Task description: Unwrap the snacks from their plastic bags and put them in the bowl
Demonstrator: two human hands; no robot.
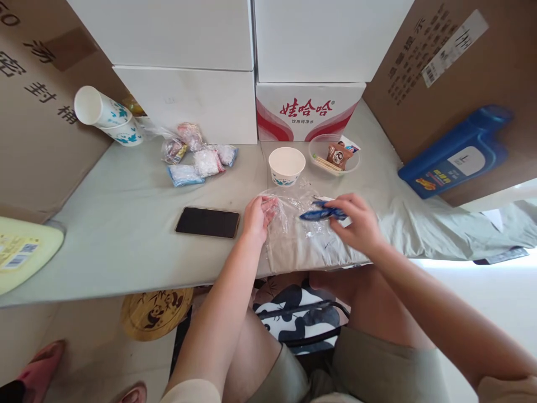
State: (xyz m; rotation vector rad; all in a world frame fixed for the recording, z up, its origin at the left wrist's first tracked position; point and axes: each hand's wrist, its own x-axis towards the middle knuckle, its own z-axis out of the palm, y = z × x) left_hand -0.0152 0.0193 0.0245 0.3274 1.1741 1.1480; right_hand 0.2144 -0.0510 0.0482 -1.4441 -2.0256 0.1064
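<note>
My right hand (356, 224) pinches a small dark blue packet (316, 214) between thumb and fingers, over the near part of the table. Crumpled clear plastic film (289, 207) lies between my two hands. My left hand (259, 215) has its fingers curled on the left edge of that film. Just beyond them stands a white paper bowl (287, 162) with a blue-green print, its inside looking bare. To its right, a clear plastic tub (334, 168) holds a brown packet (339, 157), thin wooden sticks and a blue-and-white packet.
A phone (207, 222) lies left of my left hand. Several wrapped packets (207, 161) sit behind it, near stacked paper bowls (121, 126). White boxes (310, 112) line the back. A blue bottle (457, 151) leans right; a yellow-green container (25, 254) lies left. Another person's foot (42, 369) shows below.
</note>
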